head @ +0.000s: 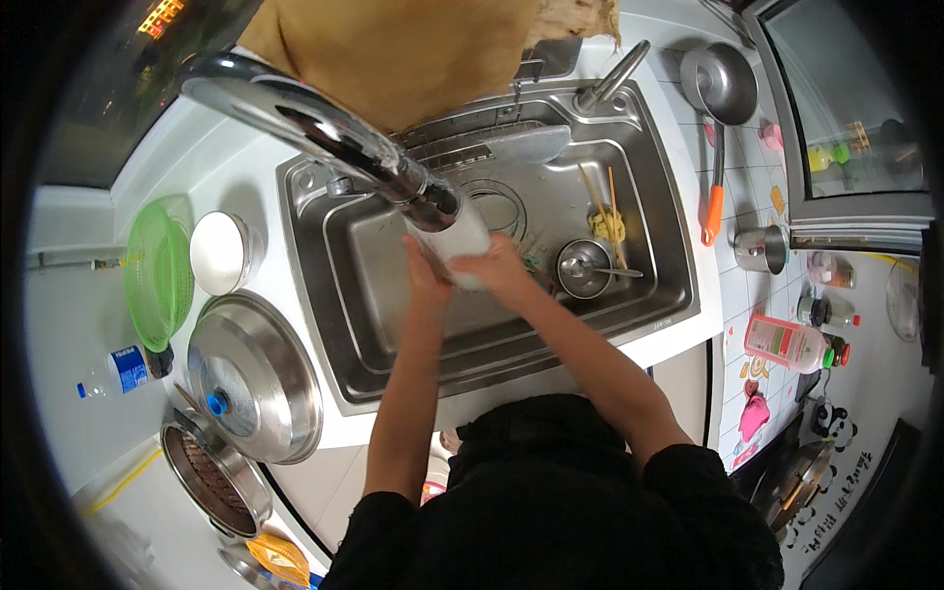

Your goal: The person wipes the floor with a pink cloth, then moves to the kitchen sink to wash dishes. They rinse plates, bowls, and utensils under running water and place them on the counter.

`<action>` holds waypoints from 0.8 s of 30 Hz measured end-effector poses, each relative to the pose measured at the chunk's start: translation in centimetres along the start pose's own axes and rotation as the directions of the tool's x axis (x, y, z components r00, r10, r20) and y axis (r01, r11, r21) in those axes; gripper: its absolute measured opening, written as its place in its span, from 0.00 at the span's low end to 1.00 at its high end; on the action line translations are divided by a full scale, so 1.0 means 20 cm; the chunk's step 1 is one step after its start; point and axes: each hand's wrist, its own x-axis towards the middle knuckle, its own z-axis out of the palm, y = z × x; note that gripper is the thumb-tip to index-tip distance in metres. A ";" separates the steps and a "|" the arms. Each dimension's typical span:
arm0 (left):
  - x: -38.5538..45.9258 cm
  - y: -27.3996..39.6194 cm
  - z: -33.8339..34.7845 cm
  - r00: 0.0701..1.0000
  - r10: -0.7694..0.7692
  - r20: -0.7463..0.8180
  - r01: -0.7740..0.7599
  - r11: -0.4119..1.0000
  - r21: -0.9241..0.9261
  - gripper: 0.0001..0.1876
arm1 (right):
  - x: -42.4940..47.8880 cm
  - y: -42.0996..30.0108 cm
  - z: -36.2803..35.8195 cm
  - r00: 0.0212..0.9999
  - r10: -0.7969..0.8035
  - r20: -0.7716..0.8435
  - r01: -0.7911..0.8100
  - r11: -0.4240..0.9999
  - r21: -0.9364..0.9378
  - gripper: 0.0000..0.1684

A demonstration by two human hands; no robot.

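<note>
Under the spout of the chrome faucet (324, 133), my left hand (428, 271) and my right hand (495, 267) hold a white dish (466, 240) between them. The faucet hides part of the dish, so its full shape cannot be told. My left hand grips its left side and my right thumb lies across its front. Both hands are over the stainless steel sink (376, 295). To their right, a small metal bowl (582, 287) with a spoon (619, 272) in it stands in the basin. Chopsticks (613, 192) and a yellowish scrubber or cloth (606, 226) lie behind that bowl.
A white bowl (220, 253), a green plastic basket (156, 273) and a large steel lid (254, 376) crowd the left counter. A long-handled ladle (719, 85) and metal cup (759, 248) are at right. A brown sheet (413, 59) overhangs the sink's back.
</note>
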 end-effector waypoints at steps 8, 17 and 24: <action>-0.25 0.15 0.28 0.989 -0.064 0.134 0.087 0.981 -0.174 0.27 | -0.06 0.00 -0.08 0.887 -0.305 0.347 0.452 0.421 -0.786 0.29; -0.22 0.25 -0.04 0.978 0.013 -0.206 0.166 0.545 0.822 0.15 | -0.09 0.00 -0.39 0.877 -0.182 0.445 0.388 0.813 -0.434 0.25; -0.49 0.49 0.15 0.905 0.302 0.300 -0.051 -0.624 0.780 0.10 | -0.15 0.43 -1.11 0.930 0.036 -0.365 -0.364 0.214 -0.907 0.26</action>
